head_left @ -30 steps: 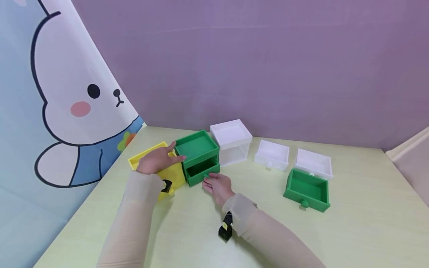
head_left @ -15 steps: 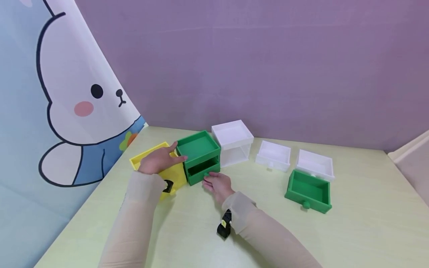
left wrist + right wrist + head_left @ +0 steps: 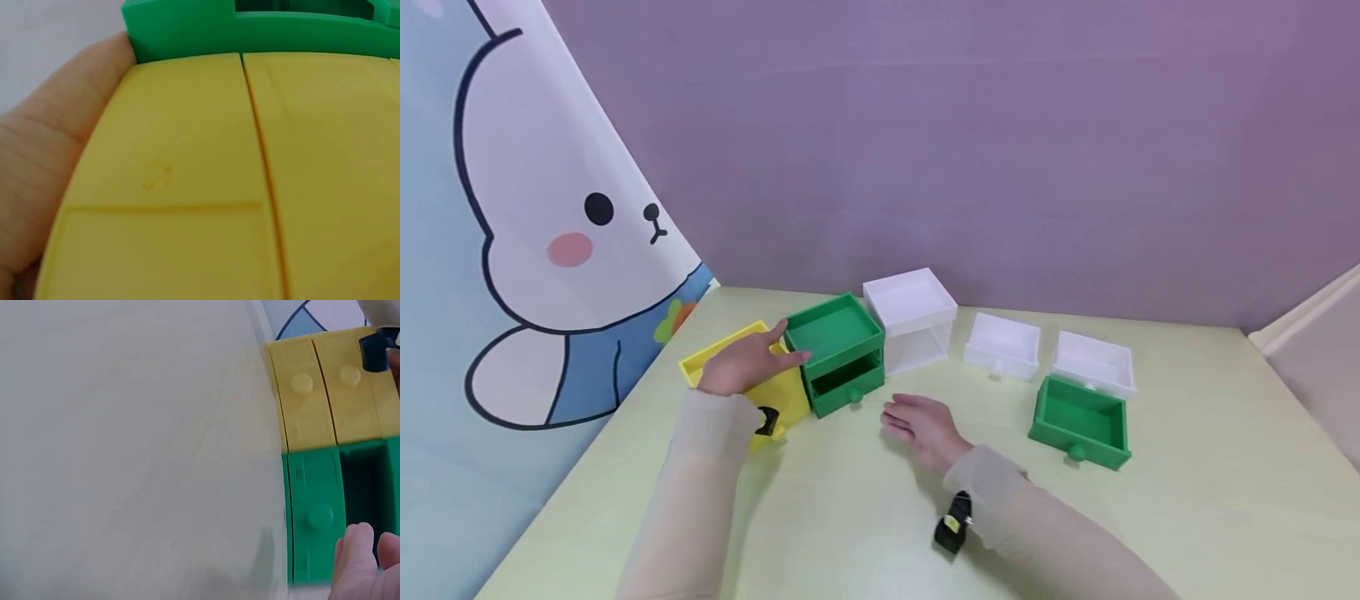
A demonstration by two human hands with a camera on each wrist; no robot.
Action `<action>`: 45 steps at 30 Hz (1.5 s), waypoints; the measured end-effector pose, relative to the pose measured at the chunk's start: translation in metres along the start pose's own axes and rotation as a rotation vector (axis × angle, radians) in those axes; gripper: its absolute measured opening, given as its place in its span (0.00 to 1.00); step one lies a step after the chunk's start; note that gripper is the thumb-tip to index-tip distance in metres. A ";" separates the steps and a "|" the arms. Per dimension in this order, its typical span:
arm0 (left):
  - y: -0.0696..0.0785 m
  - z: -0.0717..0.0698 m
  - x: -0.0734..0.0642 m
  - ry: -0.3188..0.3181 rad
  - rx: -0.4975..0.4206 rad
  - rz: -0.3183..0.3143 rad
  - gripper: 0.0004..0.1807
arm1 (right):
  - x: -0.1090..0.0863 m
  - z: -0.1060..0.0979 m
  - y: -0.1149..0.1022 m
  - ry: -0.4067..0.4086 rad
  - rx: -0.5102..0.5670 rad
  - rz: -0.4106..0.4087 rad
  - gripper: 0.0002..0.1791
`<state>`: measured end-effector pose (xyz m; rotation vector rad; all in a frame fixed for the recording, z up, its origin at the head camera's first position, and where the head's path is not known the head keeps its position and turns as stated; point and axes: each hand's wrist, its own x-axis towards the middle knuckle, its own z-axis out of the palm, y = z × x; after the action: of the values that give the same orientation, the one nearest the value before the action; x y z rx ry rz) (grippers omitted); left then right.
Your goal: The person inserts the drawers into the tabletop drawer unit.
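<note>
A small green cabinet (image 3: 837,329) stands between a yellow cabinet (image 3: 788,393) and a white one. Its lower drawer (image 3: 853,393) sits flush in the frame, and the slot above is an empty dark gap. My left hand (image 3: 745,362) rests over the yellow cabinet's top, fingers stretched to the green cabinet's near edge. In the left wrist view, part of that hand (image 3: 50,125) lies along the yellow side. Just right of the green drawer, my right hand (image 3: 925,429) is held with straight fingers, empty. The right wrist view shows its fingertips (image 3: 357,540) near the green front.
The white cabinet (image 3: 912,302) has an open front without drawers. To the right lie a white drawer (image 3: 1002,343), another white drawer (image 3: 1093,362) and a loose green drawer (image 3: 1082,415) with a round knob. A purple backdrop (image 3: 970,150) rises behind the table.
The green lower drawer stuck out a little and is now pushed in flush. My right hand has let go of its knob and drawn back to the right. My left hand stays put.
</note>
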<state>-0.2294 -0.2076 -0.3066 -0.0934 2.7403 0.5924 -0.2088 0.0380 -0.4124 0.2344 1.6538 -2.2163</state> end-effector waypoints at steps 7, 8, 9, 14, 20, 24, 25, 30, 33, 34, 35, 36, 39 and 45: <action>0.001 -0.002 -0.001 -0.009 0.012 0.005 0.47 | -0.032 -0.056 -0.013 -0.010 -0.121 0.040 0.25; 0.001 -0.002 -0.001 -0.006 0.014 0.006 0.47 | -0.037 -0.065 -0.014 -0.011 -0.147 0.056 0.25; 0.001 -0.001 -0.001 -0.005 0.014 0.005 0.47 | -0.041 -0.072 -0.016 -0.012 -0.174 0.071 0.26; 0.000 0.000 -0.001 0.000 0.008 -0.001 0.47 | -0.060 -0.109 -0.024 -0.020 -0.235 0.128 0.28; 0.000 0.001 0.000 0.003 0.016 -0.005 0.48 | -0.072 -0.142 -0.025 0.034 -0.196 0.175 0.31; 0.000 0.002 0.001 -0.005 0.020 -0.005 0.48 | -0.080 -0.160 -0.024 0.054 -0.188 0.199 0.29; 0.000 0.002 0.001 -0.005 0.020 -0.004 0.48 | -0.082 -0.165 -0.024 0.057 -0.182 0.203 0.27; 0.000 0.001 0.000 -0.009 0.021 0.000 0.48 | -0.091 -0.184 -0.026 0.063 -0.167 0.223 0.14; 0.000 0.002 0.001 -0.012 0.024 -0.004 0.49 | -0.095 -0.194 -0.028 0.074 -0.154 0.235 0.09; 0.000 0.001 0.000 -0.013 0.025 -0.008 0.48 | -0.096 -0.197 -0.028 0.072 -0.148 0.238 0.09; 0.000 0.001 0.000 -0.014 0.025 -0.010 0.49 | -0.096 -0.200 -0.028 0.072 -0.141 0.243 0.09; 0.000 0.001 -0.001 -0.016 0.024 -0.011 0.49 | -0.097 -0.202 -0.029 0.073 -0.134 0.247 0.09; 0.001 0.000 -0.001 -0.017 0.025 -0.011 0.49 | -0.096 -0.206 -0.029 0.082 -0.109 0.261 0.09; 0.002 0.000 -0.001 -0.018 0.032 0.001 0.48 | -0.094 -0.213 -0.027 0.081 -0.037 0.272 0.08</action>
<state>-0.2290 -0.2056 -0.3051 -0.0794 2.7317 0.5473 -0.1503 0.2646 -0.4193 0.5134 1.5963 -1.9950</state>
